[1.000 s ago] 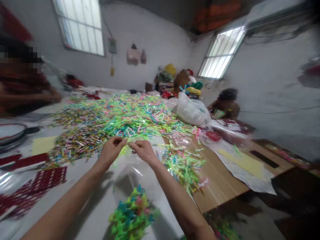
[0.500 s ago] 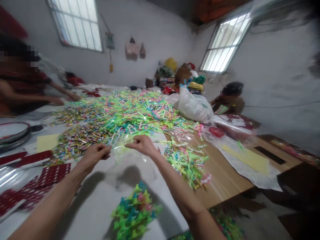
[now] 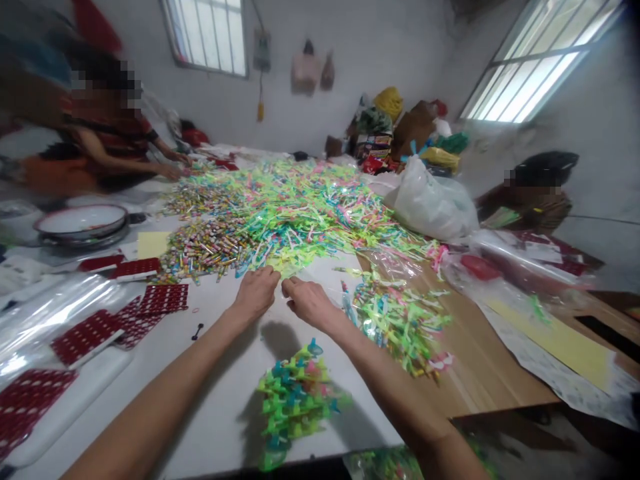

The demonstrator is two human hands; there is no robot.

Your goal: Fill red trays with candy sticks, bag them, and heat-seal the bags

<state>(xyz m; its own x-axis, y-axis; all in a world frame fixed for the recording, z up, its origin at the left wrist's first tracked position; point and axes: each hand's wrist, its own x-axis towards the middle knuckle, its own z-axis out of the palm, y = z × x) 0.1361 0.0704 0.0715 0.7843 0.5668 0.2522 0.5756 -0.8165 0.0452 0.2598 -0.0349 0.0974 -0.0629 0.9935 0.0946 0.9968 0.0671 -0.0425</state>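
My left hand [image 3: 257, 291] and my right hand [image 3: 310, 303] are close together over the white tabletop [image 3: 215, 400], both with curled fingers. Between and just beyond them shows part of a clear plastic bag [image 3: 311, 268], pinched at its edge; its outline is hard to see. Just past my hands spreads a large heap of thin green, pink and blue plastic sticks [image 3: 305, 220]. Below my wrists sits a cluster of green, yellow and blue plastic pieces [image 3: 295, 400], packed tightly. A smaller pile of similar pieces [image 3: 400, 313] lies beside my right forearm.
Short multicoloured tubes [image 3: 210, 250] are piled at left, near dark red dotted cards [image 3: 163, 300] and a round white basin [image 3: 83, 219]. At right lie cardboard [image 3: 480, 360], a full white bag [image 3: 435, 203] and yellow paper [image 3: 555, 340]. One person [image 3: 115, 140] works at left, another [image 3: 533, 187] sits at right.
My hands have come closer together, and the clear bag that was spread between them shows less. The view has turned left, so the table scene sits further right.
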